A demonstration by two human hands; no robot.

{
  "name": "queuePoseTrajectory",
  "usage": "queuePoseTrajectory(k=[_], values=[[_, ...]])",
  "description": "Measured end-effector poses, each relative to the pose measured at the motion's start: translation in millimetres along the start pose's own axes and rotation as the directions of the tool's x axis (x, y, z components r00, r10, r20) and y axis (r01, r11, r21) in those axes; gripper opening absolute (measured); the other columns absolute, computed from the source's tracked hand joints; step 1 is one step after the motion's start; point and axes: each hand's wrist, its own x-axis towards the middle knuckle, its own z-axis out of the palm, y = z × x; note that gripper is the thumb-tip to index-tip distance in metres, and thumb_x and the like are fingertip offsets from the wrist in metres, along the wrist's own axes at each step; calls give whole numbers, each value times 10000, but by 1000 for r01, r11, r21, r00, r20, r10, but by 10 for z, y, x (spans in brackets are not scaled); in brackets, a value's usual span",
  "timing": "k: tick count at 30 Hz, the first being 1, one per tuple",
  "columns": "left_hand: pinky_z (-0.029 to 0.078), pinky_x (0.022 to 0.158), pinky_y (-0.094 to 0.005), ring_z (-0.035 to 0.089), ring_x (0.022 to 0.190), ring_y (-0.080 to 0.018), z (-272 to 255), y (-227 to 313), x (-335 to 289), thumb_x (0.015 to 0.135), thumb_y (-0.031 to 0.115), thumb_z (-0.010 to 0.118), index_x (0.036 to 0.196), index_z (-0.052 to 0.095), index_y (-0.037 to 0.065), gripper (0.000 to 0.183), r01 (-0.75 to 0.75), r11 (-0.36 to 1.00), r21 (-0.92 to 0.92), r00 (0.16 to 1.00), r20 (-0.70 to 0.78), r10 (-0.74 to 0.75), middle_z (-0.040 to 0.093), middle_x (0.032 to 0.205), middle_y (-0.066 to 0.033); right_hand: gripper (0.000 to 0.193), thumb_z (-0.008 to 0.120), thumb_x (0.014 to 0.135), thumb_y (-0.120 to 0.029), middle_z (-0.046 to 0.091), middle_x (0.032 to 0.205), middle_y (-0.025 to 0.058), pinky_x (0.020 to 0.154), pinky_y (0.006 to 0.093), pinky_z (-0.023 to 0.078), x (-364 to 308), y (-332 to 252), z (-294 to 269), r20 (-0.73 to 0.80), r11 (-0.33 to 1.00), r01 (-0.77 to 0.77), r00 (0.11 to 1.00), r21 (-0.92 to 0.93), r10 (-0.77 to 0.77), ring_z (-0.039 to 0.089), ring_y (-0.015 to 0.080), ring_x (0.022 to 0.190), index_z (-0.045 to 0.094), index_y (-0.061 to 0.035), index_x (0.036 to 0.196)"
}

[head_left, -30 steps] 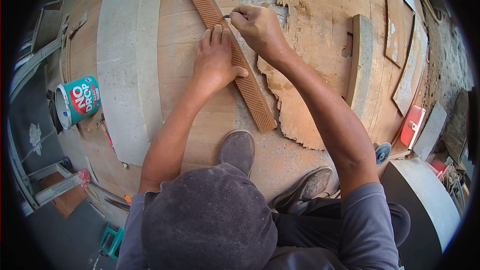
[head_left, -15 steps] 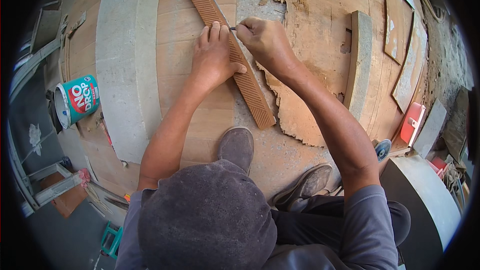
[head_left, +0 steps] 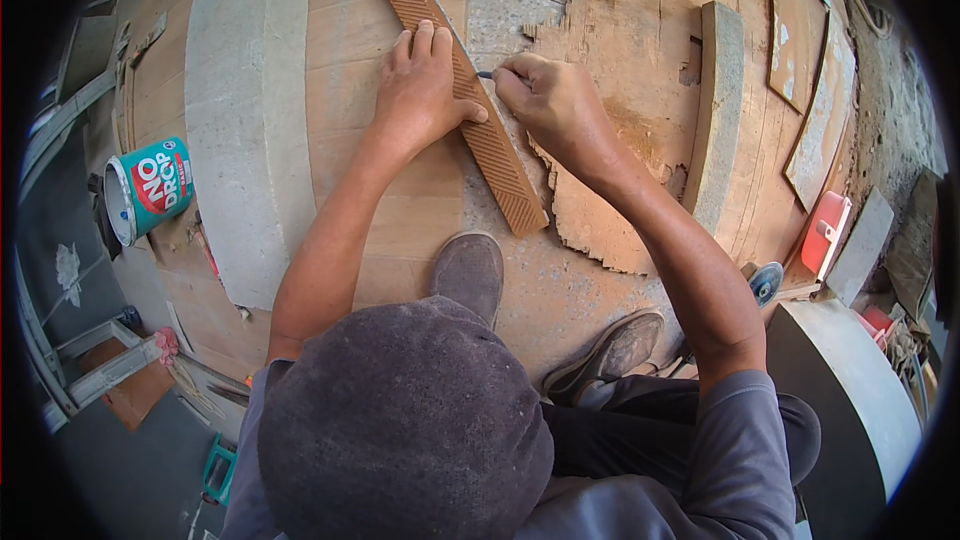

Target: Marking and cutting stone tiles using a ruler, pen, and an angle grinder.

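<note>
- The brown ribbed strip lay on the ground at 12 o'clock from the middle of the view, slanting, its far end toward 11 o'clock and its near end toward 5.
- The left hand, at 11 o'clock, was laid over the strip, its four fingers close together and reaching forward, the thumb spread wide of them and lying across the ribbed face.
- The right hand, at 1 o'clock, had its fingers curled narrow in a fist around a slim dark tool; most of the tool was hidden in the grip.
- The tool's tip pointed toward 9 o'clock, at the strip's right-hand edge; whether it touched could not be told.
- A ragged-edged plywood sheet lay at 1 o'clock, partly beneath the right forearm in the view.
- A narrow grey block rested on that sheet at 2 o'clock.
- A broad pale slab lay at 10 o'clock, well apart from the strip.
- A teal bucket was tipped on its side at 9 o'clock.
- A red plastic piece sat at 3 o'clock, with a round disc near it, slightly lower.
- One grey shoe stood just below the middle, toward 6 o'clock; the other shoe was at 4.
</note>
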Motion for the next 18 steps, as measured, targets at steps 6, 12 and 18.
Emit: queuePoseTrajectory(k=[6,12,18], values=[[316,1272,-519,336,1544,-448,11,3,11,656,513,961,1581,363,-50,1237,17,1000,23,999,34,-17,382,1648,-283,292,660,961,-196,648,771,300,652,500,541,-227,19,-51,20,1000,-18,1000,-20,19,670,487,720,681,55,813],[331,1263,-520,347,1535,-460,2,-2,39,657,547,951,1573,374,-58,1240,-7,999,42,999,46,5,388,1637,-299,301,664,966,-202,637,764,304,638,489,534,-395,26,-123,35,1000,3,999,-16,-3,670,479,701,673,59,816],[344,1255,-526,342,1533,-474,43,-52,41,666,588,934,1569,383,-60,1240,-12,996,83,999,38,8,385,1635,-309,307,641,983,-202,637,757,309,642,475,541,-599,-47,-229,134,993,-115,984,-31,118,681,458,687,676,63,831]])
